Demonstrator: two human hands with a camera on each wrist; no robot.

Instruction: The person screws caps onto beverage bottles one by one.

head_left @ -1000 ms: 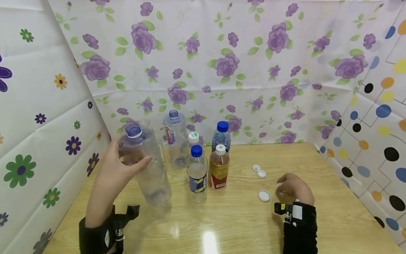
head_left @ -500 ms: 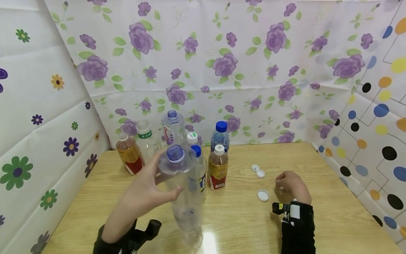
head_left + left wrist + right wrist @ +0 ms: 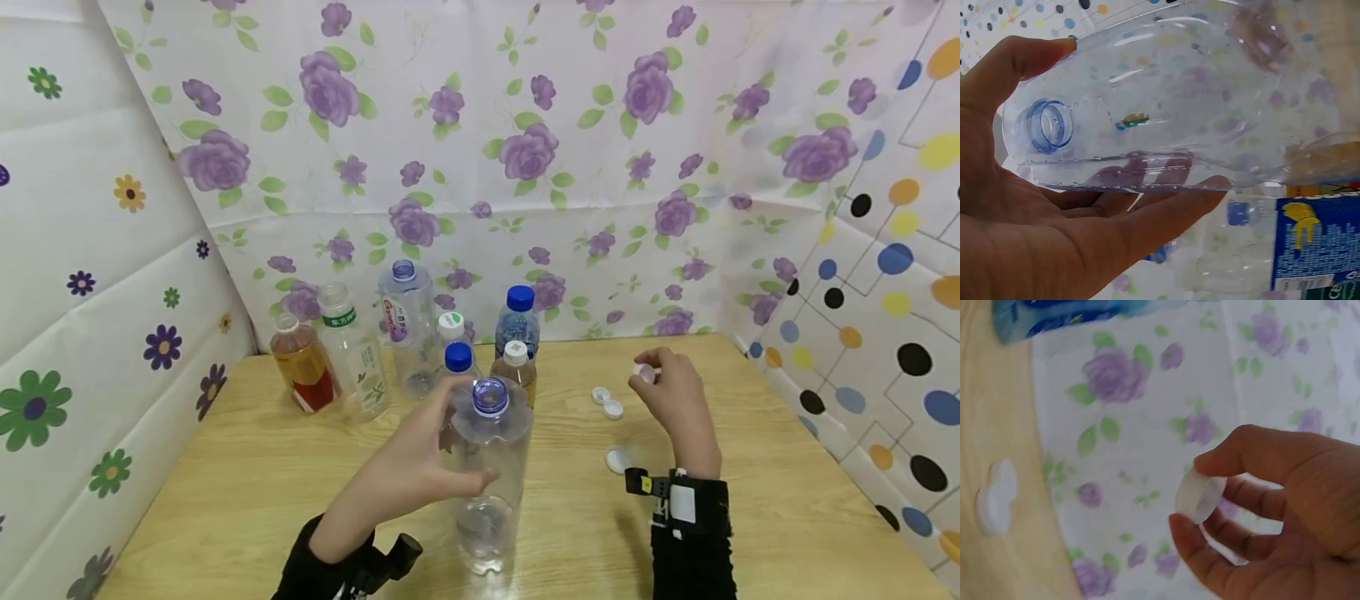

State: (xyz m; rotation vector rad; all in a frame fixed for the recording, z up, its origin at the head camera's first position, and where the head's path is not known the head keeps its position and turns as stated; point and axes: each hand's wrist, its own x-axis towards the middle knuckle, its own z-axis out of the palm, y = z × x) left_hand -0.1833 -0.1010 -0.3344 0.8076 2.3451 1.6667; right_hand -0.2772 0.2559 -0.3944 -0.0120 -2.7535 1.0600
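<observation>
My left hand [image 3: 408, 471] grips a large clear plastic bottle [image 3: 491, 467] round its upper body. Its bluish threaded mouth [image 3: 1052, 127] has no cap on it, and in the head view it stands upright near the table's front. On the right, my right hand [image 3: 678, 396] pinches a white bottle cap [image 3: 1199, 495] between thumb and fingers, above the tabletop. Close by that hand lie a pair of small white caps [image 3: 607, 402] and a larger white cap [image 3: 618, 459].
Behind the held bottle stand a blue-capped bottle [image 3: 458, 357], a white-capped tea bottle [image 3: 516, 358] and a blue bottle [image 3: 517, 323]. Farther left are an amber bottle [image 3: 303, 367], a green-labelled clear bottle [image 3: 358, 367] and another uncapped bottle [image 3: 408, 333]. Floral cloth [image 3: 480, 167] walls the back.
My left hand has carried the large bottle rightward and toward the front, uncovering the bottles at the left. My right hand has risen off the table with the white cap between its fingers.
</observation>
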